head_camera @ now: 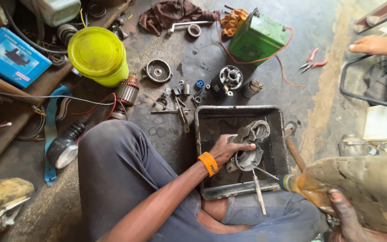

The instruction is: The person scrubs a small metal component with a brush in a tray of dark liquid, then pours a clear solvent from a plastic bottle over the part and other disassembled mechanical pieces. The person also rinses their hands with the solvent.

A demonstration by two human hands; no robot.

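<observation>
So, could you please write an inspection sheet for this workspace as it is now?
Surface: stained concrete floor; the person sits on it.
Job's things: dark metal tray with a grey motor housing inside; tilted amber bottle with its mouth at the tray edge.
Clutter: yellow bucket, armature, end cap, green battery, red pliers, rags, blue box.
Grippers: left hand grips the housing; right hand holds the bottle.
Cables: red wire runs around the battery.
Surroundings: another person's foot beside a metal frame.
</observation>
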